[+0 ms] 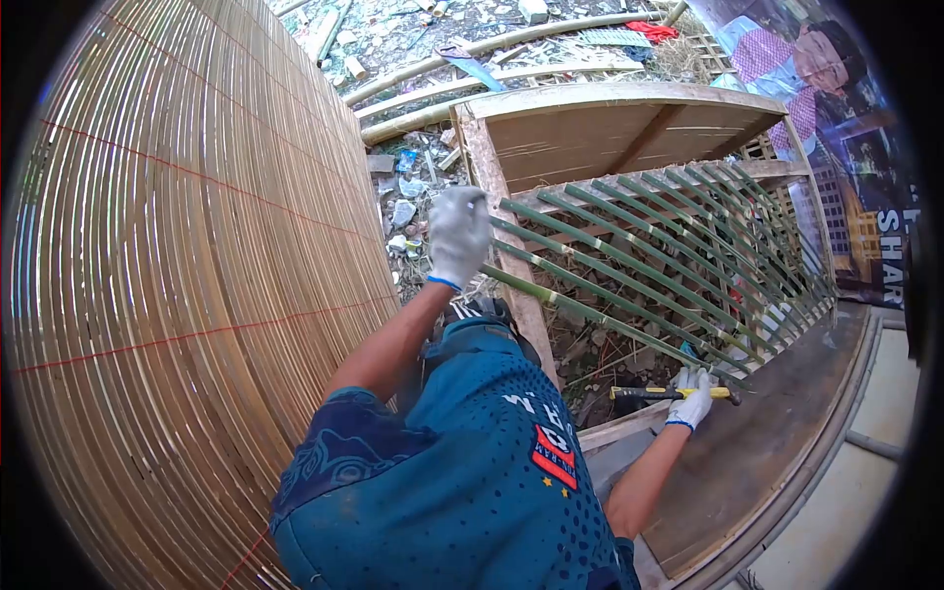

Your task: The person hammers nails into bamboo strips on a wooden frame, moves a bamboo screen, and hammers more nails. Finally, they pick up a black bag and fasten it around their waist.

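Observation:
My left hand, in a grey-white glove, is closed at the left ends of the green bamboo strips, by the wooden post. What its fingers hold, if anything, is hidden. My right hand, gloved in white, is wrapped round a black and yellow hammer lying level, just below the right end of the lowest strip. The strips run slanting across a wooden frame, side by side with gaps between them.
A tall slatted bamboo screen with red cords stands close on my left. Beyond the frame are bamboo poles, a saw with a blue blade and rubble. A printed banner hangs right, above a brown board.

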Available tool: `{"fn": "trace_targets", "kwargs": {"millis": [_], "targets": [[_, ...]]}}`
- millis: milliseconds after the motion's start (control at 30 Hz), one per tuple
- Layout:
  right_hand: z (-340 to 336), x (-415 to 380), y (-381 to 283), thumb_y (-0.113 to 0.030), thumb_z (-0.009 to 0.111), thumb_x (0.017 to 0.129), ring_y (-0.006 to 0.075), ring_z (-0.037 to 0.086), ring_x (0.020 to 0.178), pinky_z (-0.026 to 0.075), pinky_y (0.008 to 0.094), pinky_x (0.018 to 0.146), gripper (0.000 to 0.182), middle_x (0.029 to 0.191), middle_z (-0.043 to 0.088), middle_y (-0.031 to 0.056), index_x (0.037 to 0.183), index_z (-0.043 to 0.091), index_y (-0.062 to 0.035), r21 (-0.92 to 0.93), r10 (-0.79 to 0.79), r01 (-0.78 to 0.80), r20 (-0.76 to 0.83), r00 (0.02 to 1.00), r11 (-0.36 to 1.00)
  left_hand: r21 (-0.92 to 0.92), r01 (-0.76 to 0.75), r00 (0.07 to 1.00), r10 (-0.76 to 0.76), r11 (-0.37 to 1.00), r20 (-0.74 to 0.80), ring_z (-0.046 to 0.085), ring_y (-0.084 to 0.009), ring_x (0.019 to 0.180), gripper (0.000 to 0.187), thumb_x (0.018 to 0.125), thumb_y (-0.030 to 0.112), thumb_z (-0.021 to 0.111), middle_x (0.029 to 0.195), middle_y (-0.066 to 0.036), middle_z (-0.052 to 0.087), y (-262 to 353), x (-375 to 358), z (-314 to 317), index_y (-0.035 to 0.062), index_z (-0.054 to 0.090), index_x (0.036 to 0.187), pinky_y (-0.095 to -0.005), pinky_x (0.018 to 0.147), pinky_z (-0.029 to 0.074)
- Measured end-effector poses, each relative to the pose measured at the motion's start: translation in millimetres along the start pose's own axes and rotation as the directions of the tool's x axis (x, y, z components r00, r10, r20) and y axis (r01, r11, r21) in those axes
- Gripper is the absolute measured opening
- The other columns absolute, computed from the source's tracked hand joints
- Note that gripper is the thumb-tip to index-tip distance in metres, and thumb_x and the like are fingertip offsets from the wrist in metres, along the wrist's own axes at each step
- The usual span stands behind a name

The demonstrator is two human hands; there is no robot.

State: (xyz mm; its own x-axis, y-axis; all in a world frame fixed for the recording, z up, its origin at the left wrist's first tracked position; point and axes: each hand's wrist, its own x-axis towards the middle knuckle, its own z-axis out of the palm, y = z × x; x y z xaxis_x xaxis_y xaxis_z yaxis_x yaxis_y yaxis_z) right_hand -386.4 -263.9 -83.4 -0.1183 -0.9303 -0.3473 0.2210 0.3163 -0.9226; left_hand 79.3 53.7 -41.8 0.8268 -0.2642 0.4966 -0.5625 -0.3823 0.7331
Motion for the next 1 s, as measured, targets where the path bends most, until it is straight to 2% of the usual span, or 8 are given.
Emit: {"fn": "trace_targets", "kwargs": {"millis": [267, 467, 533, 633, 800, 867, 900, 1000], "targets": [[8, -7, -1, -0.013, 0.066, 0.096, 0.0328, 0.061, 0.118, 0.057, 0.051, 0.103, 0.036, 0.128, 0.06, 0.0165, 0.126, 0.053, 0.0025, 0.016, -0.012, 0.012, -0.005, 1.0, 1.0, 0.051, -0.049, 0.995, 0.044, 0.997, 0.091, 0.065, -0.033, 0.091, 0.011, 0.09, 0.005, 0.067, 0.095, -0.013, 0.067, 0, -3, -14, 0.0086, 0.065, 0.1, -0.0442, 0.081, 0.049], [-6, -19, -4, -0.014, 0.068, 0.096, 0.0301, 0.067, 0.114, 0.06, 0.0427, 0.098, 0.041, 0.127, 0.063, 0.0139, 0.131, 0.054, 0.0017, 0.005, 0.104, -0.104, -0.017, 0.994, 0.995, -0.286, -0.104, 0.933, 0.193, 0.953, 0.303, 0.064, -0.0335, 0.088, 0.015, 0.086, 0.003, 0.071, 0.092, -0.012, 0.067, 55, -36, 14, 0.0082, 0.067, 0.1, -0.045, 0.079, 0.051], [-7, -23, 6, -0.01, 0.071, 0.092, 0.0243, 0.073, 0.091, 0.062, 0.0328, 0.073, 0.025, 0.101, 0.071, 0.0104, 0.115, 0.066, -0.0018, -0.024, 0.008, -0.01, -0.06, 0.998, 1.0, -0.349, -0.062, 0.907, 0.199, 0.935, 0.372, 0.067, -0.0334, 0.091, 0.016, 0.087, 0.002, 0.071, 0.096, -0.013, 0.07, 72, -46, 13, 0.0059, 0.068, 0.102, -0.0432, 0.082, 0.053], [55, -122, -57, -0.006, 0.072, 0.093, 0.0098, 0.056, 0.056, 0.046, 0.0248, 0.048, 0.013, 0.074, 0.06, 0.0019, 0.103, 0.063, -0.0059, -0.088, 0.068, -0.064, 0.051, 0.996, 0.994, -0.475, 0.048, 0.808, 0.245, 0.879, 0.535, 0.07, -0.0305, 0.093, 0.024, 0.087, 0.002, 0.072, 0.101, -0.015, 0.071, 113, -56, 31, 0.003, 0.071, 0.111, -0.0381, 0.083, 0.057], [35, -165, -27, -0.016, 0.072, 0.095, 0.0158, 0.071, 0.07, 0.055, 0.0274, 0.056, 0.018, 0.087, 0.072, 0.0075, 0.105, 0.065, -0.0021, 0.149, 0.061, -0.075, 0.091, 0.994, 0.986, -0.49, 0.378, 0.628, 0.172, 0.786, 0.759, 0.065, -0.0225, 0.105, 0.029, 0.099, 0.005, 0.063, 0.114, -0.016, 0.069, 144, -67, 36, -0.0065, 0.063, 0.126, -0.0342, 0.097, 0.051], [41, -185, -36, -0.016, 0.072, 0.091, 0.0157, 0.07, 0.067, 0.056, 0.0281, 0.056, 0.024, 0.087, 0.073, 0.0072, 0.108, 0.064, -0.0014, -0.025, 0.045, -0.044, 0.06, 0.997, 0.999, -0.361, 0.119, 0.533, 0.247, 0.925, 0.81, 0.062, -0.0215, 0.094, 0.042, 0.104, 0.021, 0.053, 0.109, -0.015, 0.067, 165, -58, 35, -0.0054, 0.059, 0.136, -0.0342, 0.084, 0.051], [42, -200, -54, -0.016, 0.071, 0.089, 0.0154, 0.07, 0.066, 0.057, 0.0274, 0.058, 0.028, 0.087, 0.072, 0.0071, 0.112, 0.064, -0.0018, -0.254, 0.052, -0.042, 0.035, 0.998, 0.966, -0.332, 0.196, 0.46, 0.212, 0.923, 0.862, 0.06, -0.0206, 0.089, 0.046, 0.103, 0.023, 0.053, 0.105, -0.013, 0.066, 187, -59, 37, -0.0056, 0.057, 0.139, -0.0324, 0.08, 0.049], [56, -222, -49, -0.013, 0.067, 0.093, 0.0146, 0.069, 0.069, 0.058, 0.0297, 0.061, 0.035, 0.089, 0.073, 0.0068, 0.125, 0.058, -0.0032, -0.085, 0.014, -0.012, 0.022, 1.0, 0.996, -0.418, 0.578, 0.325, 0.272, 0.701, 0.906, 0.056, -0.0182, 0.089, 0.039, 0.101, 0.019, 0.053, 0.109, -0.009, 0.062, 145, -61, 95, 0.003, 0.06, 0.136, -0.0307, 0.079, 0.047]]}}
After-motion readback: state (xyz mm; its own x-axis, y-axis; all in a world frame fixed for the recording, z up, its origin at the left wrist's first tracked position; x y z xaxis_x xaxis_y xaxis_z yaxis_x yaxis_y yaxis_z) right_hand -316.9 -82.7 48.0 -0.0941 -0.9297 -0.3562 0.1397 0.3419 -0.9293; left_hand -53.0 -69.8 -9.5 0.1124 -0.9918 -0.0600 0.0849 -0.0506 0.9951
